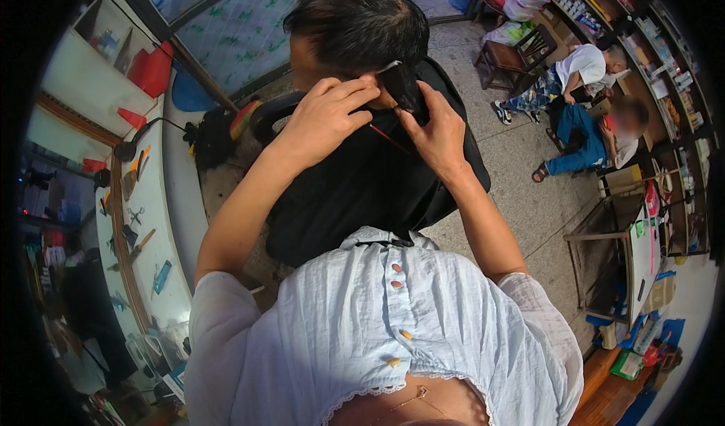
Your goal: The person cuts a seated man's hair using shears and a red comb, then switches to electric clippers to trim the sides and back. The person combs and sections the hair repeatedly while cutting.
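In front of me sits a person with short dark hair, draped in a black cape. A black hair clipper is in my right hand, its thumb and fingers wrapped round the body. The clipper's light-coloured blade end lies against the hair just behind the ear. My left hand reaches to the side of the head, its fingers closed at the ear, which they partly hide. A thin red strip hangs below the clipper, over the cape.
On the left, a white counter below a mirror bears scissors, combs and a teal tool. Two people sit at the right by stocked shelves. A wooden chair and a small table stand there too.
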Demonstrator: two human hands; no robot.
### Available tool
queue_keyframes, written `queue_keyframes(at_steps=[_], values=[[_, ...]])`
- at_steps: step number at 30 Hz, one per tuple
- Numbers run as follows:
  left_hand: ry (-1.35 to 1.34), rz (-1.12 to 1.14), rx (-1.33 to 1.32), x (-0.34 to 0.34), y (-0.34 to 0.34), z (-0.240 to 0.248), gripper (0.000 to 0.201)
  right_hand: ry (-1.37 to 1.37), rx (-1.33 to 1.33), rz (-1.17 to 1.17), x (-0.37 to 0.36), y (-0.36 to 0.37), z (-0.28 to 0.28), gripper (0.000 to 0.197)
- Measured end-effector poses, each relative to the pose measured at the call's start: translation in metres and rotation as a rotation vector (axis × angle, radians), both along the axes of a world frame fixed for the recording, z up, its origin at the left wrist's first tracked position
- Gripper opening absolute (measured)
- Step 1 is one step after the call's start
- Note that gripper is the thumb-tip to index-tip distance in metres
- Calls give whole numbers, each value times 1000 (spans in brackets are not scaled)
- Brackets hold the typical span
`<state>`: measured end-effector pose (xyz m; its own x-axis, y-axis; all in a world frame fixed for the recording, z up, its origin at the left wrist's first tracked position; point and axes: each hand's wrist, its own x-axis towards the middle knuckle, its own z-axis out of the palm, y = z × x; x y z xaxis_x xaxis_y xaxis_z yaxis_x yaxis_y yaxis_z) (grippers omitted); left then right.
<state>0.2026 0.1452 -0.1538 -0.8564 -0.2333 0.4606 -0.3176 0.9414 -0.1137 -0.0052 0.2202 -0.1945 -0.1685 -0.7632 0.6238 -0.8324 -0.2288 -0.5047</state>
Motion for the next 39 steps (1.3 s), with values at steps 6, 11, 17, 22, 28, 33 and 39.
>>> queue_keyframes(at_steps=[6,11,17,22,28,33,39], values=[[9,13,17,3,0,-3,19,58,21,6,4,1,10,48],[17,21,13,6,-1,-7,20,104,28,26,5,2,17,49],[8,10,76,12,-3,-8,21,135,44,-33,0,4,15,49],[10,7,80,10,-2,-10,21,164,38,-50,-2,5,18,49],[25,6,49,9,-2,-12,22,210,27,-36,2,5,26,52],[26,13,47,7,-1,-13,22,224,30,-40,7,3,30,48],[23,16,75,11,-1,-15,21,132,10,40,6,4,30,50]])
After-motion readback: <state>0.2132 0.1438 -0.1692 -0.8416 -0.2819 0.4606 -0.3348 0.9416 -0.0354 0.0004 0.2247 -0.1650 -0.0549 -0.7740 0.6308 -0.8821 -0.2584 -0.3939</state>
